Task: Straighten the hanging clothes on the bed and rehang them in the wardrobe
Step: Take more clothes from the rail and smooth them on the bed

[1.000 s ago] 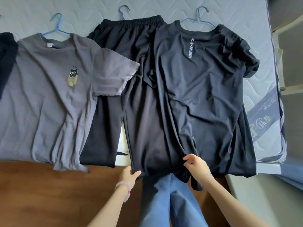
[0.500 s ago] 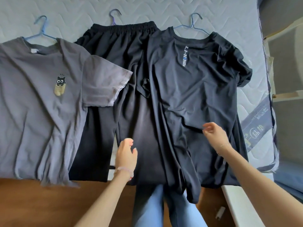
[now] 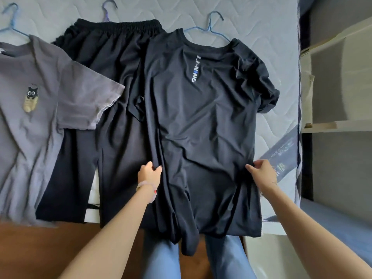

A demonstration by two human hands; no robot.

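A black T-shirt with a vertical logo lies flat on the mattress, on a blue hanger. My left hand pinches its left side seam and my right hand pinches its right side seam, both at lower-body height. The shirt's hem hangs over the bed edge. Black trousers on a purple hanger lie to the left, partly under the shirt. A grey T-shirt with a cat print lies at far left on a blue hanger.
A wooden bed frame runs along the near edge. White shelving stands to the right of the mattress. My legs in blue jeans are against the bed below the black shirt.
Both hands moved from the black shirt's hem up and apart, and now grip its two side seams. The shirt's body lies spread wider and flatter.
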